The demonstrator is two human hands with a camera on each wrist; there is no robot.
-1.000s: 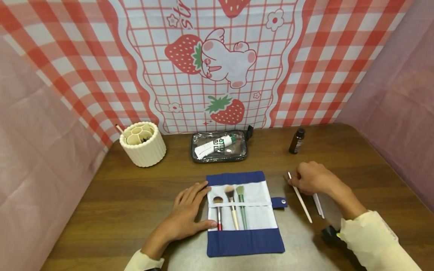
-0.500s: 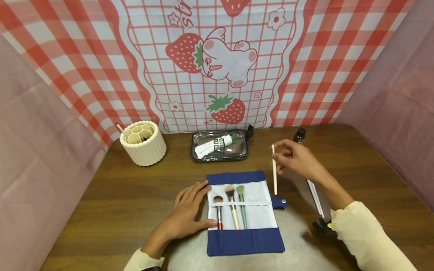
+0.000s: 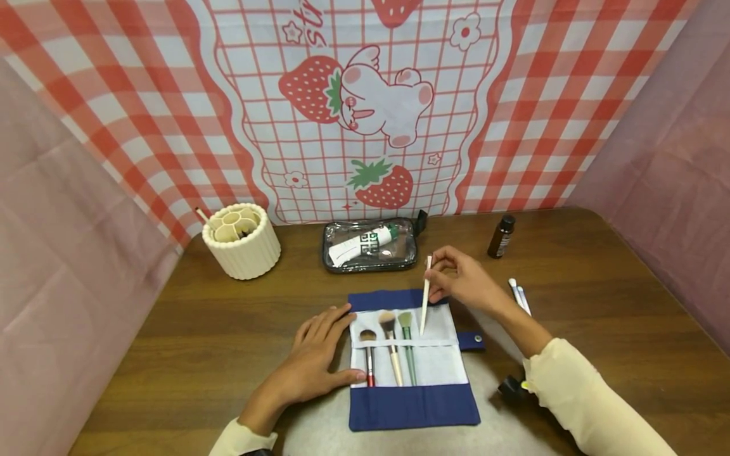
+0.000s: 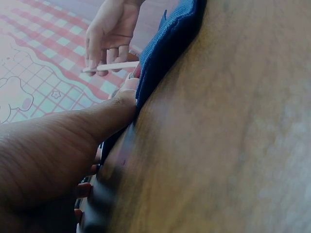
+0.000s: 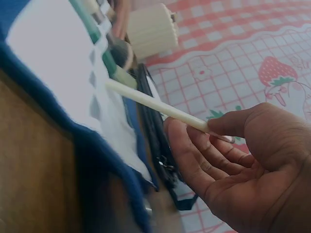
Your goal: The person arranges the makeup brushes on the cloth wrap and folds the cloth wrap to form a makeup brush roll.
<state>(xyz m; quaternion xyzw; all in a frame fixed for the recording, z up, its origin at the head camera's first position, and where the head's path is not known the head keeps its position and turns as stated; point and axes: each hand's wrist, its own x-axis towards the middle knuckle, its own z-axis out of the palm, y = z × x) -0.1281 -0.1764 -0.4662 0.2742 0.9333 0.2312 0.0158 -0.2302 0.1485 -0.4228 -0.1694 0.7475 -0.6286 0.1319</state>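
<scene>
A navy brush roll (image 3: pixel 413 406) with a white lining lies unfolded on the table. Tucked under its elastic band are a red-handled makeup brush (image 3: pixel 369 364), a cream-handled brush (image 3: pixel 395 362) and a green brush (image 3: pixel 410 362). My left hand (image 3: pixel 310 358) rests at the roll's left edge, fingers extended and thumb on the edge. My right hand (image 3: pixel 464 282) pinches a slim white makeup brush (image 3: pixel 424 307) near its upper end, over the lining right of the green brush. In the right wrist view, the white brush (image 5: pixel 155 103) points its handle end toward the band; its head is mostly hidden by fingers.
Two white brushes (image 3: pixel 517 292) lie under the right forearm. A dark bottle (image 3: pixel 501 237) stands at the back right, a clear pouch (image 3: pixel 371 248) with a tube lies behind the roll, and a cream ribbed holder (image 3: pixel 245 253) stands at the back left.
My right hand has picked up one white brush from the table at the right and carried it left over the roll. My left hand has stayed in place.
</scene>
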